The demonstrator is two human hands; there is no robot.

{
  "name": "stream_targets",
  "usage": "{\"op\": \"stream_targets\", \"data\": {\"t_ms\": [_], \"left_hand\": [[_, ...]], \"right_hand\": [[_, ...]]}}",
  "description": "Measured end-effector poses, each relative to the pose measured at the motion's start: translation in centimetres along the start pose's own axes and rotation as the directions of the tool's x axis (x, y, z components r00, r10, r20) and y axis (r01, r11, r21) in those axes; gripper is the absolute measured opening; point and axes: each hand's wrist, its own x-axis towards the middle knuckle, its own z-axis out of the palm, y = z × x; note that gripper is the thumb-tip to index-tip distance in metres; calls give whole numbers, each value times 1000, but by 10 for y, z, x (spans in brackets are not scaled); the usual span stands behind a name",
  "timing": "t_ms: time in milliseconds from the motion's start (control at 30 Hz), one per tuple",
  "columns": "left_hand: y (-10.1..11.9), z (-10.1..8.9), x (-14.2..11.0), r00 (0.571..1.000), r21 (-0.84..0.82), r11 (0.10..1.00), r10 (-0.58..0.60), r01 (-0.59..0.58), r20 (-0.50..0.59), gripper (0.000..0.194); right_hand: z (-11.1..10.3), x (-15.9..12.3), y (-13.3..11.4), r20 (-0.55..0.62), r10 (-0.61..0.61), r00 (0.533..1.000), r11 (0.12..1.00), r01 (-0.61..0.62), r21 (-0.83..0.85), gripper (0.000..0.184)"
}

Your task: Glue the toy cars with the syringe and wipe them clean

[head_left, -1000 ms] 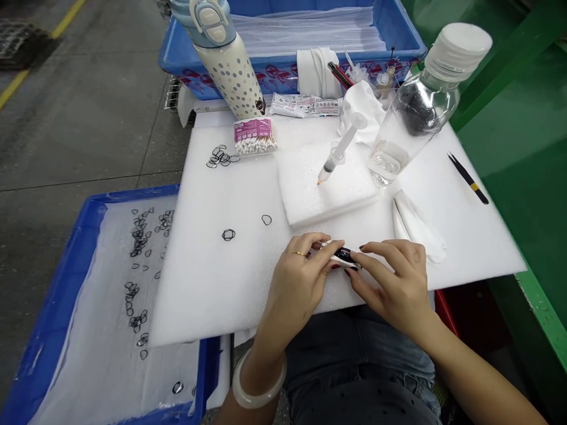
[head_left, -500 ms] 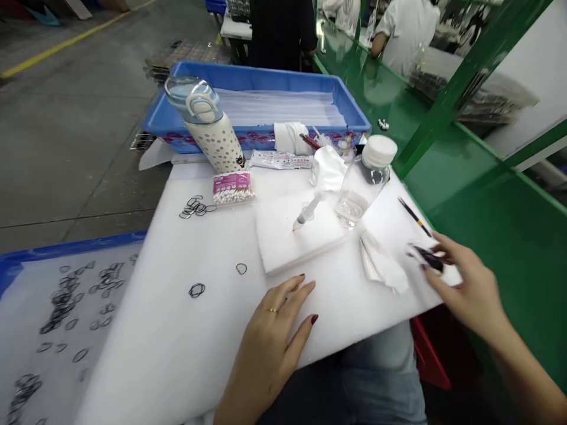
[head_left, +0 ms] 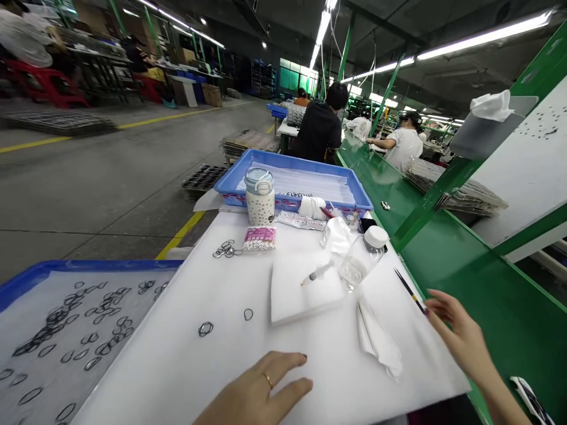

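Observation:
My left hand point(head_left: 268, 386) rests low over the white foam tabletop point(head_left: 177, 366), fingers spread, with nothing in it. By the right edge my right hand point(head_left: 458, 333) has its fingers apart and slightly curled. Its thumb tip is at the near end of a pair of black tweezers point(head_left: 410, 291); whether they touch I cannot tell. A crumpled white cloth point(head_left: 376, 342) lies between the hands. On a white foam pad point(head_left: 292, 301) is a syringe point(head_left: 318, 273) with an orange tip. Dark thin rings point(head_left: 205, 329) lie on the left, with a single ring point(head_left: 248, 314) nearer the pad.
A clear bottle point(head_left: 358, 260), cotton swab pack point(head_left: 259, 239) and tumbler point(head_left: 260, 200) stand behind. A blue tray point(head_left: 301, 162) is at the back; another tray point(head_left: 35, 268) with many rings lies left. A black-and-white object point(head_left: 529, 398) lies on the green bench point(head_left: 500, 295).
The view has tilted up. The dark object in my right hand is gone from it, and that hand is now at the tweezers. My left hand stays over the tabletop.

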Motion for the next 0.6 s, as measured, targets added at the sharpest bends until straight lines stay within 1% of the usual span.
{"op": "stream_targets", "data": {"t_ms": [33,67,100,133,167,200,233,300,333,400,467,600], "left_hand": [[1,-17,8,983,-2,995,-94,95,158,33],[1,-35,19,918,34,971,-236,237,318,35],[-1,-50,33,811,137,909,-414,394,413,30],[-3,-63,47,676,257,821,-567,510,471,31],[-6,-72,62,564,361,740,-669,568,484,34],[-10,-76,74,528,405,704,-708,584,469,37],[-15,-77,83,517,412,686,-725,600,454,39],[-24,-70,93,537,378,676,-735,633,415,41],[-29,-65,92,546,356,672,-737,649,398,42],[-38,-54,86,555,318,664,-744,677,371,42],[-44,-48,76,569,280,664,-743,694,352,37],[-52,-49,64,595,246,662,-747,708,297,26]], "right_hand": [[18,8,-35,142,-54,988,999,54,4,40],[35,13,-65,278,-108,954,993,114,-5,33],[49,17,-89,388,-143,911,986,164,-21,31],[61,18,-108,449,-146,882,978,197,-70,28],[72,18,-121,486,-141,862,963,232,-134,26],[81,17,-130,506,-134,852,942,269,-203,24],[88,16,-136,512,-131,849,914,304,-270,22],[100,15,-141,516,-141,845,860,362,-359,17],[105,15,-142,515,-148,844,842,380,-382,19],[113,15,-145,509,-157,846,824,396,-404,25],[119,16,-150,508,-159,847,815,403,-417,27],[128,18,-159,514,-179,839,789,434,-435,29]]}}
